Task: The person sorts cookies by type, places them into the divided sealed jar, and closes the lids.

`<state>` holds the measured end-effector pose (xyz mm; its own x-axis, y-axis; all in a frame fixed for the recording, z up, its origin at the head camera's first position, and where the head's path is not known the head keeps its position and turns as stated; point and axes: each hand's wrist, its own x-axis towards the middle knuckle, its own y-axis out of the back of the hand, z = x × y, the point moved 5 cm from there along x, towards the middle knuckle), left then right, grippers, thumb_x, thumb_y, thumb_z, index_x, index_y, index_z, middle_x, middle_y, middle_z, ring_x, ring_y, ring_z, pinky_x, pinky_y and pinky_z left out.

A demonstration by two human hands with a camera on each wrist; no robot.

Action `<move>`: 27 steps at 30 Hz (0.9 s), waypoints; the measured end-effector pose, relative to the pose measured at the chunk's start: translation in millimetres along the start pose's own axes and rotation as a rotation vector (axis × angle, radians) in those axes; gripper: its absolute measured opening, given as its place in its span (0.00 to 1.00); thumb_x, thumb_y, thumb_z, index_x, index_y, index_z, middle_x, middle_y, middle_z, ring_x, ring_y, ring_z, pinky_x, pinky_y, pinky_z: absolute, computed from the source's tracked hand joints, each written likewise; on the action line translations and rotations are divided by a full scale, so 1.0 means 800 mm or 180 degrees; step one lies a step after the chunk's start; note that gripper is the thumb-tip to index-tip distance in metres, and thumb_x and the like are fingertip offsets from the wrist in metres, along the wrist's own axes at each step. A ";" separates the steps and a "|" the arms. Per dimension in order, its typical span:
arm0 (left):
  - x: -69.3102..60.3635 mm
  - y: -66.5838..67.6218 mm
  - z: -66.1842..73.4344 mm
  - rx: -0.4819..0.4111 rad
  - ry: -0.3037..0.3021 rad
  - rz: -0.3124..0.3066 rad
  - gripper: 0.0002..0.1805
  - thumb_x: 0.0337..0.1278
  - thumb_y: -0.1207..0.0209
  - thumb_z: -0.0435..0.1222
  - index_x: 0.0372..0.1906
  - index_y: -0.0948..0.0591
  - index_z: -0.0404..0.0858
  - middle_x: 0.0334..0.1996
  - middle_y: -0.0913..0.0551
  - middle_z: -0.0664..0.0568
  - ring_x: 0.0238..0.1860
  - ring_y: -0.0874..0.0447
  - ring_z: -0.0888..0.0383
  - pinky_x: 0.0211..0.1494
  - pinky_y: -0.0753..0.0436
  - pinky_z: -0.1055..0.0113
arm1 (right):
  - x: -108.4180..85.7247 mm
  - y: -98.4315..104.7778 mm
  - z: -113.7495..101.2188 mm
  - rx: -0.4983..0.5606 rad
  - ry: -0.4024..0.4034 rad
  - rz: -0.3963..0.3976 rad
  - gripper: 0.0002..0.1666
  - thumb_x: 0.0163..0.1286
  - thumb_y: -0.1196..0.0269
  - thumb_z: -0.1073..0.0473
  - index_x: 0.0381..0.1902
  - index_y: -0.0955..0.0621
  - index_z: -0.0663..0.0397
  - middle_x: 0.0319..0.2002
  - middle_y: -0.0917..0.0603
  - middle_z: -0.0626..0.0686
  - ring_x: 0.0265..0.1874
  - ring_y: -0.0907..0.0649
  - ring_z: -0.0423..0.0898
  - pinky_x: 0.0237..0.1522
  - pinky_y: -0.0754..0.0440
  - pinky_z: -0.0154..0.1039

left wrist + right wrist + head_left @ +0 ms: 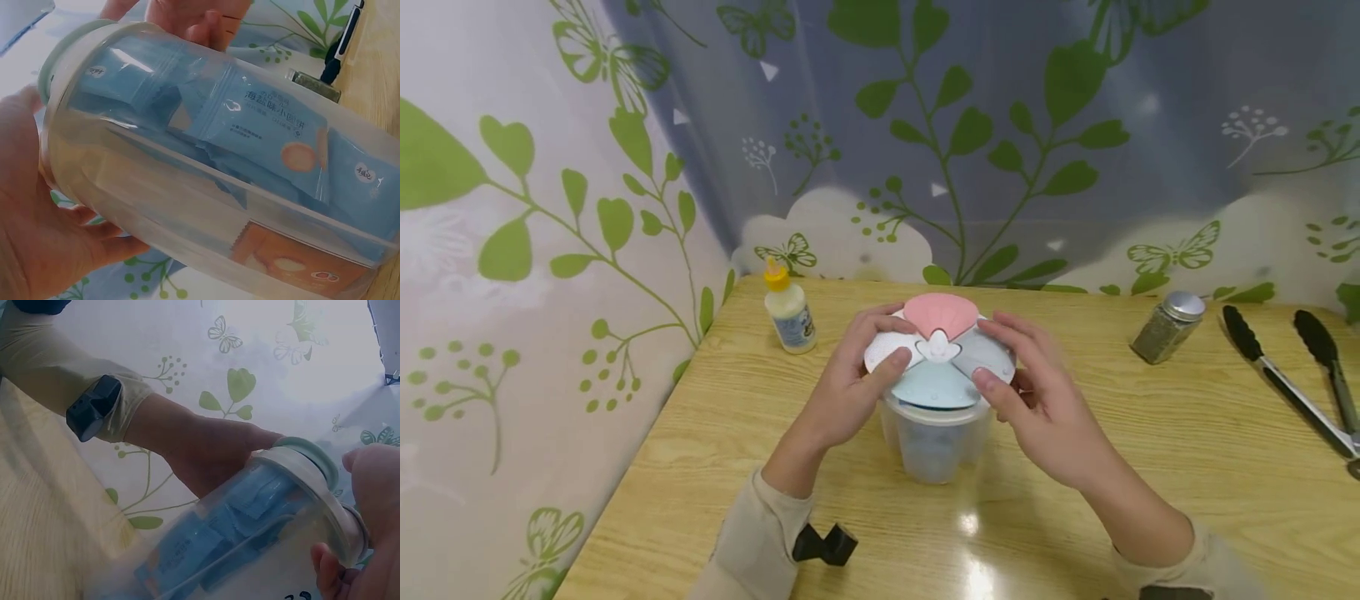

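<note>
A clear plastic canister (931, 454) stands upright on the table, topped by a round lid (938, 385) with pink, white, grey and pale blue petal-shaped sections. My left hand (846, 387) grips the lid's left edge, its thumb on top. On the opposite edge, my right hand (1054, 408) holds the lid with its thumb on the upper face and fingers round the rim. Through the canister's wall, the left wrist view shows several blue snack packets (262, 131) and an orange packet (300, 262). Whether the lid is fastened cannot be told.
A small bottle with a yellow cap (792, 317) stands at the back left of the wooden table (715, 467). Further right are a glass shaker jar with a metal top (1167, 329) and black-tipped tongs (1292, 396). A leaf-patterned curtain (820, 167) hangs behind.
</note>
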<state>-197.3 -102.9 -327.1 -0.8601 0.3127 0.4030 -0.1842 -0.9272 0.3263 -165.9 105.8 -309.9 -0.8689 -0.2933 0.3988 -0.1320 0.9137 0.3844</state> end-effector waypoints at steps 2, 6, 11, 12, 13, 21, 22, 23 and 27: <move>0.000 -0.001 -0.001 -0.0059 0.0062 -0.0053 0.18 0.67 0.43 0.43 0.57 0.25 0.41 0.73 0.37 0.48 0.74 0.38 0.49 0.67 0.26 0.50 | 0.000 -0.004 0.004 -0.0206 -0.0242 -0.0120 0.32 0.76 0.42 0.58 0.74 0.35 0.45 0.72 0.38 0.56 0.27 0.25 0.44 0.28 0.25 0.33; -0.001 -0.001 -0.002 -0.0086 0.0102 -0.0118 0.22 0.62 0.38 0.43 0.59 0.26 0.42 0.74 0.39 0.48 0.73 0.37 0.48 0.61 0.23 0.53 | -0.001 -0.007 0.009 -0.0400 -0.0427 -0.0283 0.39 0.74 0.39 0.52 0.77 0.42 0.38 0.55 0.26 0.56 0.25 0.26 0.44 0.27 0.25 0.35; -0.003 0.003 -0.006 -0.0090 0.0038 -0.0186 0.24 0.61 0.36 0.44 0.60 0.27 0.42 0.74 0.39 0.48 0.69 0.32 0.48 0.56 0.20 0.61 | 0.000 -0.012 0.017 -0.0187 -0.0493 -0.0431 0.41 0.72 0.36 0.53 0.76 0.43 0.34 0.45 0.24 0.55 0.22 0.23 0.43 0.24 0.24 0.35; -0.003 0.004 -0.007 -0.0109 0.0021 -0.0203 0.24 0.62 0.36 0.44 0.60 0.28 0.42 0.74 0.39 0.48 0.67 0.30 0.48 0.54 0.19 0.62 | 0.001 -0.013 0.019 -0.0137 -0.0507 -0.0441 0.42 0.71 0.36 0.53 0.76 0.43 0.33 0.46 0.24 0.55 0.22 0.22 0.43 0.23 0.24 0.35; -0.004 0.004 -0.009 -0.0126 0.0004 -0.0220 0.25 0.62 0.36 0.44 0.60 0.28 0.42 0.74 0.40 0.48 0.65 0.28 0.48 0.52 0.19 0.63 | 0.001 -0.015 0.020 -0.0097 -0.0516 -0.0446 0.42 0.71 0.35 0.54 0.75 0.43 0.33 0.45 0.25 0.55 0.21 0.22 0.43 0.23 0.25 0.35; -0.008 0.006 -0.013 -0.0292 -0.0067 -0.0333 0.26 0.63 0.36 0.45 0.60 0.29 0.40 0.74 0.42 0.46 0.65 0.29 0.47 0.53 0.18 0.62 | 0.000 -0.016 0.025 0.0062 -0.0569 -0.0433 0.43 0.67 0.31 0.55 0.73 0.39 0.31 0.39 0.27 0.54 0.18 0.28 0.40 0.20 0.27 0.34; -0.008 0.006 -0.012 -0.0309 -0.0075 -0.0340 0.26 0.63 0.35 0.45 0.60 0.29 0.40 0.74 0.42 0.46 0.66 0.30 0.46 0.53 0.18 0.62 | 0.000 -0.016 0.025 0.0105 -0.0568 -0.0441 0.43 0.66 0.31 0.56 0.72 0.39 0.32 0.39 0.28 0.54 0.18 0.28 0.40 0.19 0.28 0.34; -0.008 0.005 -0.012 -0.0318 -0.0083 -0.0341 0.26 0.62 0.35 0.45 0.60 0.29 0.40 0.74 0.42 0.46 0.66 0.30 0.46 0.54 0.18 0.63 | -0.001 -0.015 0.025 0.0160 -0.0565 -0.0451 0.43 0.66 0.31 0.57 0.72 0.39 0.32 0.39 0.27 0.54 0.18 0.29 0.39 0.18 0.28 0.34; -0.008 0.003 -0.008 -0.0355 -0.0057 -0.0337 0.25 0.62 0.35 0.44 0.60 0.28 0.41 0.74 0.42 0.47 0.64 0.28 0.48 0.54 0.18 0.62 | -0.002 -0.014 0.026 0.0383 -0.0555 -0.0506 0.43 0.67 0.31 0.60 0.73 0.39 0.35 0.40 0.27 0.55 0.17 0.29 0.39 0.17 0.28 0.35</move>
<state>-195.3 -108.5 -334.5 -0.8247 0.4126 0.3868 -0.3259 -0.9057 0.2712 -173.1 102.1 -332.0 -0.9004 -0.3925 0.1879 -0.3201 0.8899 0.3250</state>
